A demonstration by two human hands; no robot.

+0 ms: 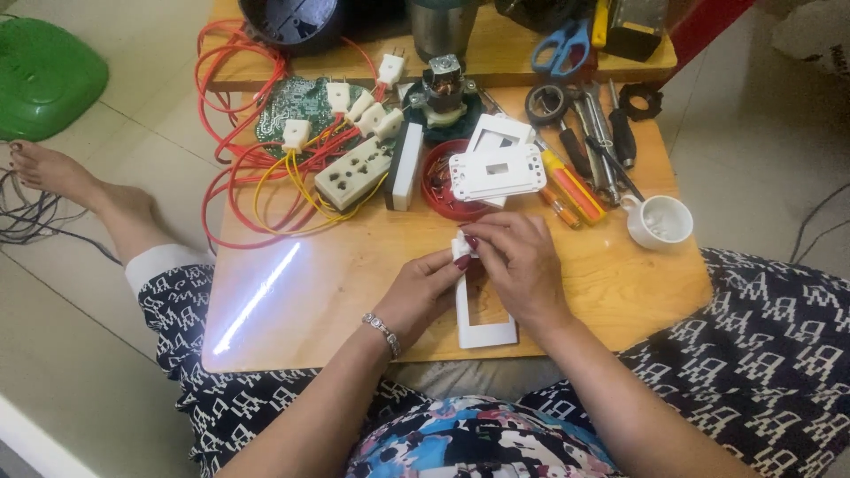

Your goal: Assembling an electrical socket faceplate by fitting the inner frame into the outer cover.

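Fingers of both hands are being pinched around a small white plastic piece (pixel 461 245) at the top of a white rectangular frame (pixel 482 320), which is lying on the wooden table (pixel 336 274) just in front of the person. The left hand (pixel 423 292), wearing a silver bracelet (pixel 382 331), is gripping the piece from the left; the right hand (pixel 518 261) is closing over it from above. Behind them, a white switch plate (pixel 496 172) is resting on a red bowl (pixel 436 190), beside a socket strip (pixel 354 172), screwdrivers (pixel 567 181) and a white cup (pixel 660 220).
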